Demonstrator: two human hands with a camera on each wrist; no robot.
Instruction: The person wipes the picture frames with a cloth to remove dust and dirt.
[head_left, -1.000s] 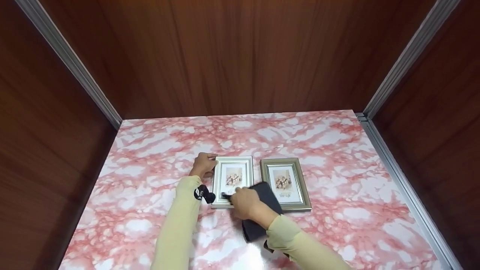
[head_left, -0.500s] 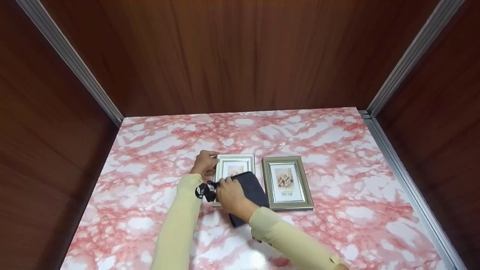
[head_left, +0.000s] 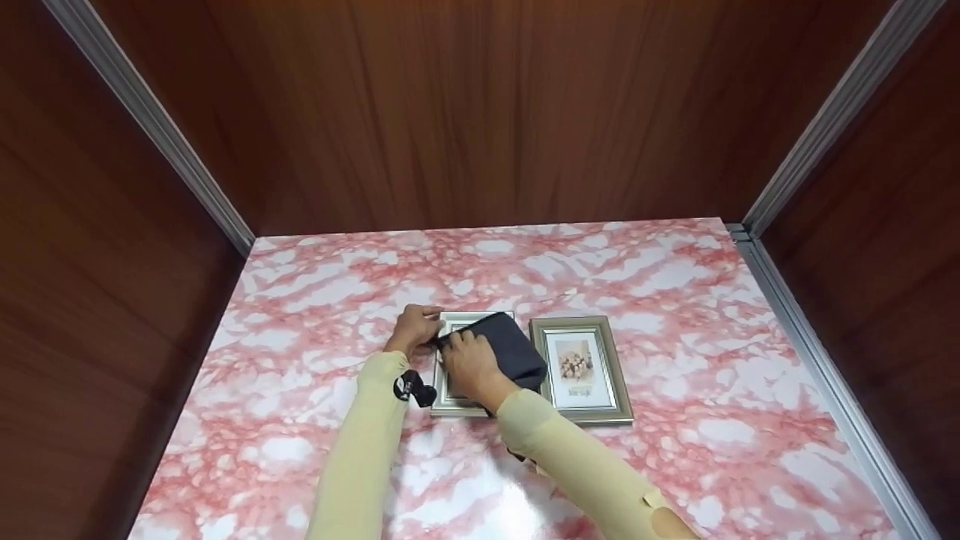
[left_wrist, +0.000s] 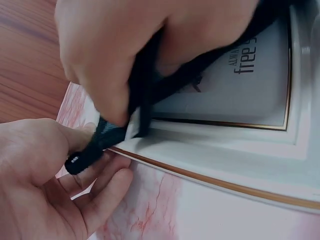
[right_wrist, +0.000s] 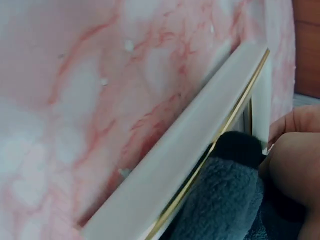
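Note:
A white picture frame (head_left: 459, 412) lies flat on the table, largely covered by a dark fleecy cloth (head_left: 516, 351). My right hand (head_left: 469, 364) grips the cloth and presses it over the frame's left part. In the right wrist view the cloth's fuzzy side (right_wrist: 220, 195) touches the inner edge of the frame (right_wrist: 175, 145). At the frame's upper left side, my left hand (head_left: 416, 328) holds its edge between thumb and fingers. The left wrist view shows a cloth fold (left_wrist: 90, 155) hanging over that edge, close to the left fingers.
A bronze-coloured picture frame (head_left: 619, 367) with a flower print lies just right of the white one. The pink-and-white marbled table (head_left: 675, 300) is walled by brown wood panels (head_left: 480, 112) with metal rails (head_left: 832, 112) at the corners.
My right hand has moved the cloth left and then up along the white frame, covering more of its picture. My left hand stays at the frame's left edge.

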